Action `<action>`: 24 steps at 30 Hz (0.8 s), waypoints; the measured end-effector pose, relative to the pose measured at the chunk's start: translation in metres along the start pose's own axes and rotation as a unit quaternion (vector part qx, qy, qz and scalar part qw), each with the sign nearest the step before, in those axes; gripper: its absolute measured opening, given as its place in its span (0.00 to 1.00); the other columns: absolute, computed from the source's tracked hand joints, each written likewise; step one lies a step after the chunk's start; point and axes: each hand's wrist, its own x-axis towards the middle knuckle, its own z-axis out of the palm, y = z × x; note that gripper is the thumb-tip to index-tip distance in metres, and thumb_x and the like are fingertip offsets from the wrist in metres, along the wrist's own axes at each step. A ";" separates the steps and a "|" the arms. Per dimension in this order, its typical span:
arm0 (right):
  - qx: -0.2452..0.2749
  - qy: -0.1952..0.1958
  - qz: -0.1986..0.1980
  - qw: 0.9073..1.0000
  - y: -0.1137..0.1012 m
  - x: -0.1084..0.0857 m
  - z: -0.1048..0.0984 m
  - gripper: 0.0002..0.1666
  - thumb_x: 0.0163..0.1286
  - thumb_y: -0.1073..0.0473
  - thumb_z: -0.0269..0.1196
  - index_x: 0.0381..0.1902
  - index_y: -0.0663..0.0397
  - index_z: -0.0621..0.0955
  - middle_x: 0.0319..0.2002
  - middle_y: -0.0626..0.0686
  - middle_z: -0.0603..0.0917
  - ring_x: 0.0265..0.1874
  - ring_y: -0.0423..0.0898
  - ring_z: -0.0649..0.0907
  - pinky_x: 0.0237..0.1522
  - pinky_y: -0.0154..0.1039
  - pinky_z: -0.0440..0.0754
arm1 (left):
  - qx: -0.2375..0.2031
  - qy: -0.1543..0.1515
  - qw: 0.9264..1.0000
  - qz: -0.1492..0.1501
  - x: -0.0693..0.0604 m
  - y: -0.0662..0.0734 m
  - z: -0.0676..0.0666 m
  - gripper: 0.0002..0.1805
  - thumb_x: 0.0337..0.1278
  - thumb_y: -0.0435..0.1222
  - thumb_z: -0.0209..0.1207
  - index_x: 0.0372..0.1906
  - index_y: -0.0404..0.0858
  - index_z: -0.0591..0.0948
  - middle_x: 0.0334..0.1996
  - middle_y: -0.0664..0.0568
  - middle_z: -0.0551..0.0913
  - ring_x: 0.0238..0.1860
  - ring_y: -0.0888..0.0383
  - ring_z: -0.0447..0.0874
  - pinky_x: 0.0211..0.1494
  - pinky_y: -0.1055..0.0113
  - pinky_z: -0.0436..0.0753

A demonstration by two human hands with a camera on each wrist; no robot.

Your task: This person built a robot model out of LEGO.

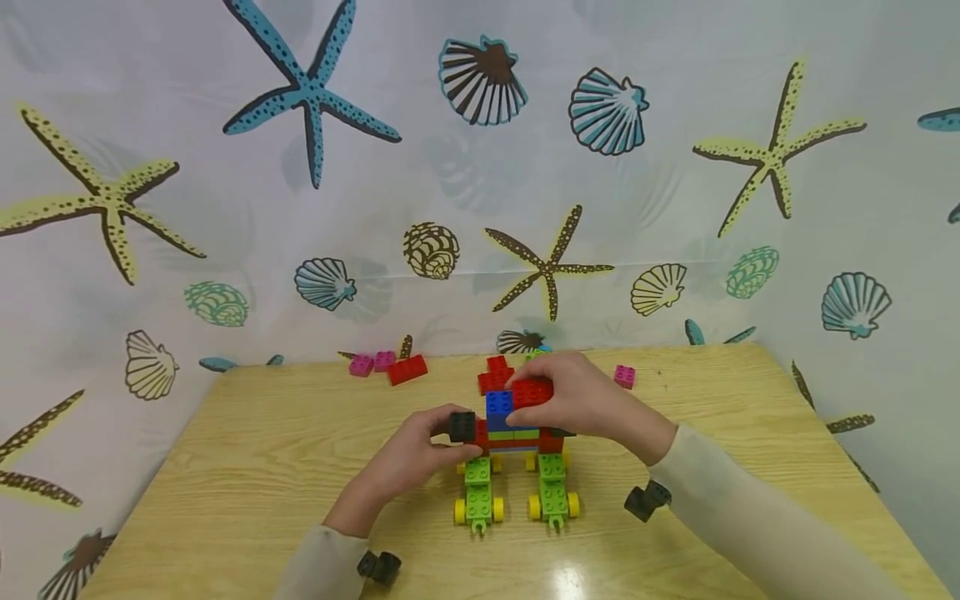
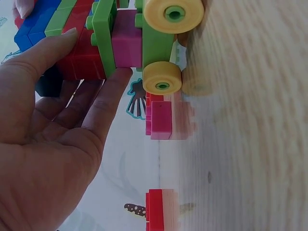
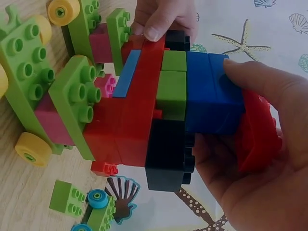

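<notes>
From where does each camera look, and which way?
Head: worn on the head, facing forward and down at the brick model on the table; the left hand, right hand and sleeves show.
Left wrist: on that wrist, facing the left hand's grip; a little of the right hand shows.
Right wrist: on that wrist, facing the right hand's grip; the left hand shows beyond.
Shared by both wrist views: the blue bricks.
</notes>
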 end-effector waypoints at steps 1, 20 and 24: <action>0.001 -0.001 0.001 1.000 0.000 0.000 0.000 0.26 0.70 0.45 0.81 0.60 0.50 0.90 0.53 0.49 0.92 0.45 0.45 0.83 0.44 0.39 0.85 | -0.001 0.000 1.000 -0.002 0.001 0.000 0.000 0.21 0.76 0.44 0.72 0.67 0.44 0.86 0.63 0.48 0.91 0.71 0.41 0.86 0.74 0.41 0.86; -0.014 -0.004 0.013 1.000 0.032 -0.021 -0.022 0.25 0.71 0.47 0.79 0.60 0.52 0.89 0.48 0.50 0.91 0.39 0.42 0.84 0.40 0.38 0.86 | 0.074 0.021 0.997 0.007 0.020 -0.005 -0.013 0.23 0.84 0.53 0.62 0.68 0.43 0.87 0.62 0.52 0.92 0.65 0.50 0.89 0.75 0.44 0.86; -0.011 -0.002 0.015 1.000 0.038 -0.025 -0.027 0.24 0.71 0.47 0.79 0.59 0.52 0.89 0.47 0.51 0.90 0.39 0.44 0.84 0.40 0.38 0.87 | 0.102 0.071 0.992 -0.020 0.039 -0.006 -0.013 0.21 0.81 0.50 0.66 0.66 0.44 0.88 0.58 0.54 0.92 0.62 0.51 0.89 0.71 0.47 0.89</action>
